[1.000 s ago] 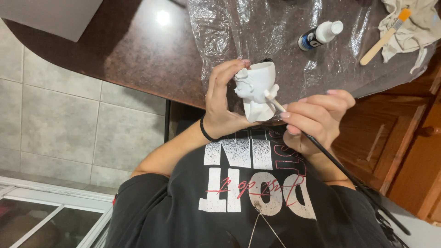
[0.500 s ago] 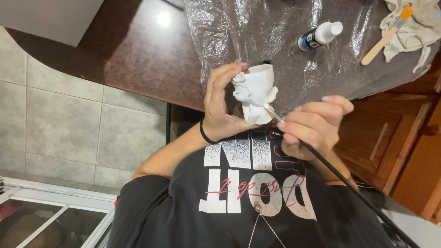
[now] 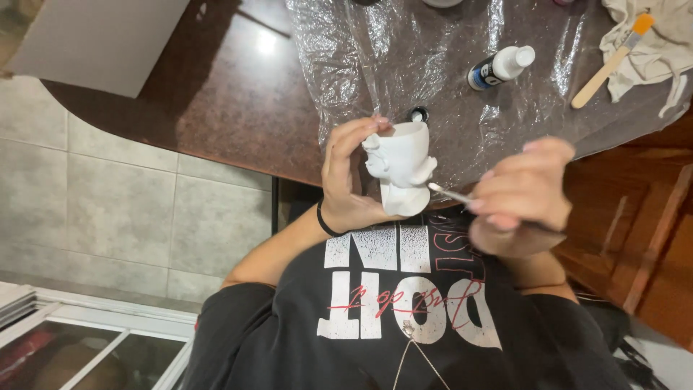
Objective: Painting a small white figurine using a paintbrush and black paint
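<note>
moved: right hand (image 3: 521,196) drew rightward, brush (image 3: 449,193) tip now just touching figurine (image 3: 401,170)
right grip: fingers seemingly pinched on brush
left hand (image 3: 348,180): curled around figurine

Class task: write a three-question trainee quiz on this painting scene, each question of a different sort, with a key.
1. True or false: the left hand holds the white figurine.
2. What does the right hand hold? A) scissors B) thin brush C) sponge
3. Fill in: the small bottle lies on a sheet of clear ____ covering the table.

Key: 1 true; 2 B, with its tip at the figurine's side; 3 plastic. The wide wooden-handled brush rests on the cloth, untouched.
</note>
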